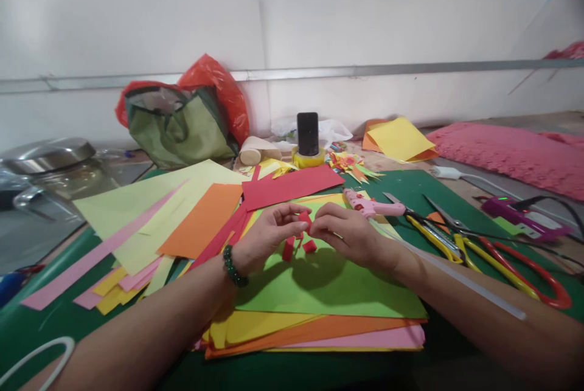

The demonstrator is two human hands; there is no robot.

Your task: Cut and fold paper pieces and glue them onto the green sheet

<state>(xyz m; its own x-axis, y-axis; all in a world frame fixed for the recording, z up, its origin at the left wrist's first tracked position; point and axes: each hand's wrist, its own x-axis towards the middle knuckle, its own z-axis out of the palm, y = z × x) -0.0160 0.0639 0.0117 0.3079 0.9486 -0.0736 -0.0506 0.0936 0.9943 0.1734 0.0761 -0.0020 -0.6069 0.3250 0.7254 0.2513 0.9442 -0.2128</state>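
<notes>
My left hand and my right hand meet above a green paper sheet, fingers closed together. Between their fingertips is a small red paper piece, pinched by both. Just below it, several small red paper scraps lie on the green sheet. That sheet tops a stack of yellow, orange and pink paper. Close beyond my right hand lies a pink glue gun, with a clear glue stick running across my right forearm.
Red-handled scissors and a yellow cutter lie at right on the green mat. Cut paper strips spread at left. Behind are a phone, paper flowers and a green bag; a glass jar stands far left.
</notes>
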